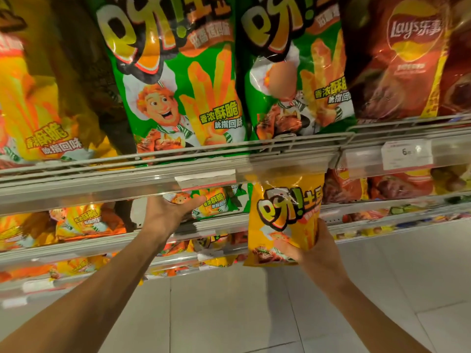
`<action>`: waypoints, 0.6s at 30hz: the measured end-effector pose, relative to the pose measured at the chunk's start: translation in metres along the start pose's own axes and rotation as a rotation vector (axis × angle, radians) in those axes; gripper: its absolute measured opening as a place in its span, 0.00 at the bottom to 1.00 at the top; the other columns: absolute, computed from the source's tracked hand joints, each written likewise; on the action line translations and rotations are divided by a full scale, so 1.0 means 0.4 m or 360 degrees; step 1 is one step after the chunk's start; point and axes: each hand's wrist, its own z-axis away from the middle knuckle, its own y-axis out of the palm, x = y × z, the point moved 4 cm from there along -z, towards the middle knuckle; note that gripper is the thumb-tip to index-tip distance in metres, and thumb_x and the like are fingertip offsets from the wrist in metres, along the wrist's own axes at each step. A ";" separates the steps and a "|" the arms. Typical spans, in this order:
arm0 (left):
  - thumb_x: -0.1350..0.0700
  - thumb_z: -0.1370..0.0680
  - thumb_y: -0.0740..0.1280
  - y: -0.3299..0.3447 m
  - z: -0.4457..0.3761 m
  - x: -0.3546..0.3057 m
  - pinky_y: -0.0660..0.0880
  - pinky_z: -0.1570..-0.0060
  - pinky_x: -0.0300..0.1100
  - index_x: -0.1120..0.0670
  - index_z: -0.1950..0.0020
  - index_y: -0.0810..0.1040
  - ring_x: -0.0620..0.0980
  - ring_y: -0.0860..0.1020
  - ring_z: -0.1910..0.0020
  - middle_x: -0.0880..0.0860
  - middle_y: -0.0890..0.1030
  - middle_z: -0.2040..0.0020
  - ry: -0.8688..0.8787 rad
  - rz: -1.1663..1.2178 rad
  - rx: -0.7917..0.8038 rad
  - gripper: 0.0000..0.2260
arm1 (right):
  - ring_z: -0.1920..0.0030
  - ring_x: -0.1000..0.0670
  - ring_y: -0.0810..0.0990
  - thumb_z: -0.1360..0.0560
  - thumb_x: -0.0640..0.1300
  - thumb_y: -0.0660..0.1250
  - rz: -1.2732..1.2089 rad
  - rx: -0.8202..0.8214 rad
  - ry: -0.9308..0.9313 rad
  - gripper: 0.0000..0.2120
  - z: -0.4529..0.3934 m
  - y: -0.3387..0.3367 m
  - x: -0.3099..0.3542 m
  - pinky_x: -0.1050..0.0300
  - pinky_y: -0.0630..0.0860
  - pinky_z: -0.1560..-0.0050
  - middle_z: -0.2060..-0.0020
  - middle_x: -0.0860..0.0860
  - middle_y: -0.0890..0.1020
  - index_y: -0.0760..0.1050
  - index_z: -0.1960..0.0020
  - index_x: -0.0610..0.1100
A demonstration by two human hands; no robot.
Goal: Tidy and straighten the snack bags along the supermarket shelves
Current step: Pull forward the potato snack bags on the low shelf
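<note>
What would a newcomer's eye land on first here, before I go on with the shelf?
Probably the two big green bags standing side by side on the upper shelf. Next, the small yellow bag held up in front of the shelf edge by the right hand, while the left hand reaches onto the shelf below.

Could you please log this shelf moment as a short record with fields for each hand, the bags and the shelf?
left hand: left hand reaches under the upper shelf rail, fingers on a small green bag
right hand: right hand grips a small yellow bag near its bottom
yellow bag: upright, held in front of the shelf edge
upper shelf: large green bags upright, red Lay's bag to their right
price tag: price tag on the rail, right
</note>
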 end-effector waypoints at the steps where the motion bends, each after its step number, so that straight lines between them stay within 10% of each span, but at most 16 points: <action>1: 0.57 0.36 0.81 0.006 0.002 -0.003 0.73 0.68 0.24 0.49 0.57 0.79 0.31 0.81 0.65 0.35 0.83 0.66 0.0011 0.0000 0.0020 0.14 | 0.50 0.64 0.83 0.49 0.66 0.82 -0.0014 0.0003 0.0008 0.44 -0.003 -0.002 -0.007 0.61 0.79 0.50 0.49 0.66 0.84 0.73 0.36 0.59; 9: 0.63 0.34 0.81 0.102 0.016 -0.008 0.75 0.38 0.49 0.54 0.53 0.76 0.50 0.81 0.48 0.53 0.83 0.51 0.0050 -0.0105 0.0073 0.17 | 0.51 0.63 0.83 0.39 0.45 0.86 -0.0024 0.0012 -0.0028 0.36 -0.013 -0.023 -0.069 0.68 0.79 0.57 0.50 0.64 0.85 0.73 0.37 0.57; 18: 0.64 0.33 0.79 0.119 0.013 -0.009 0.76 0.38 0.48 0.62 0.44 0.77 0.52 0.81 0.45 0.57 0.83 0.46 -0.0060 -0.0052 0.0132 0.20 | 0.49 0.58 0.85 0.38 0.47 0.85 -0.0104 0.0129 -0.0105 0.35 0.033 -0.006 -0.061 0.60 0.83 0.52 0.48 0.63 0.85 0.73 0.36 0.55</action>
